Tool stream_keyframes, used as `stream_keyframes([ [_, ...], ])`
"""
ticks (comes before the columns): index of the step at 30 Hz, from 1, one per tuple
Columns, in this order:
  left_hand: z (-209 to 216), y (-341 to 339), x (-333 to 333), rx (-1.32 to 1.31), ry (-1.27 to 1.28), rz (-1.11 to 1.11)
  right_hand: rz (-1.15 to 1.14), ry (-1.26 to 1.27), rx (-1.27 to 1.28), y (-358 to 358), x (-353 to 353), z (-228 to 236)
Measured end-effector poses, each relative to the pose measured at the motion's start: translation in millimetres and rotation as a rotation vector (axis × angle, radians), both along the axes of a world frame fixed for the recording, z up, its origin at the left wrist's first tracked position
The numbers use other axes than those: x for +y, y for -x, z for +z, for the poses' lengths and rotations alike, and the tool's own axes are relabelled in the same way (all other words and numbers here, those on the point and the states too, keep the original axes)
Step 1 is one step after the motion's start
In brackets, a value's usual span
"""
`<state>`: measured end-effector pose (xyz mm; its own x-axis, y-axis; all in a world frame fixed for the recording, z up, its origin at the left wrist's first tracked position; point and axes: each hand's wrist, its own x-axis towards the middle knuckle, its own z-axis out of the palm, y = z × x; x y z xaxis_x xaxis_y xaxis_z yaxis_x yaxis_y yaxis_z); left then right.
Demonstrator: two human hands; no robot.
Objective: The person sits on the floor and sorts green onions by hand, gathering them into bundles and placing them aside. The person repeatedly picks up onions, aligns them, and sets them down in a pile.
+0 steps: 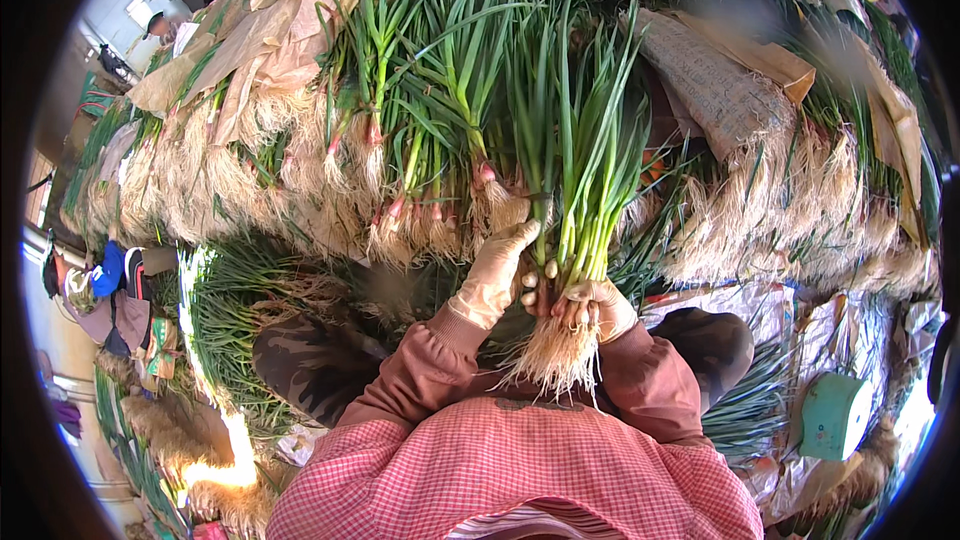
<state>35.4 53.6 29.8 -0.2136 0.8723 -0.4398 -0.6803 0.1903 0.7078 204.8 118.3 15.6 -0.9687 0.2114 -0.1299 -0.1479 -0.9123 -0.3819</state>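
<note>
Right hand (610,308), pale-gloved, is clamped on a bunch of long green leafy stalks with stringy cream roots (580,210); I see the pale-gloved left hand (500,270) gripping its left side, before the pink-checked cloth garment (520,465).

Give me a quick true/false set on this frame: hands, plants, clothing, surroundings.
1. The right hand grips the plant bundle just above its roots. True.
2. The left hand lies on a knee. False: it is at the stems, left of the right hand.
3. The bundle's roots point away from the person. False: they hang toward the person.
4. The sleeves are bright blue. False: reddish-brown.
5. A turquoise object is at the person's right. True.
</note>
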Motion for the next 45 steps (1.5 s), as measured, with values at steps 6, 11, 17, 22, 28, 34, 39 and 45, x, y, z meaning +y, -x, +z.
stream_keyframes([
  [6,14,-20,-4,-0.088,-0.129,0.248,0.038,0.076,0.078,3,6,5],
  [11,11,3,-4,-0.127,0.057,0.085,0.128,-0.09,0.035,-7,3,21],
  [17,7,65,-34,1.247,0.061,-1.001,-0.006,0.04,0.213,-15,7,27],
  [22,31,45,-8,1.435,-0.396,-0.061,-0.062,-0.019,0.148,-9,7,27],
  [28,81,34,22,1.815,-0.061,-0.034,-0.151,-0.191,0.085,-7,14,24],
  [34,99,42,-7,1.63,-0.2,0.14,-0.181,-0.036,0.064,-15,15,4],
  [39,53,-20,-30,1.033,-0.693,-1.323,-0.335,-0.181,-0.285,-25,24,0],
  [45,62,11,-25,1.579,-0.362,-0.791,-0.363,0.157,0.002,-19,37,11],
])
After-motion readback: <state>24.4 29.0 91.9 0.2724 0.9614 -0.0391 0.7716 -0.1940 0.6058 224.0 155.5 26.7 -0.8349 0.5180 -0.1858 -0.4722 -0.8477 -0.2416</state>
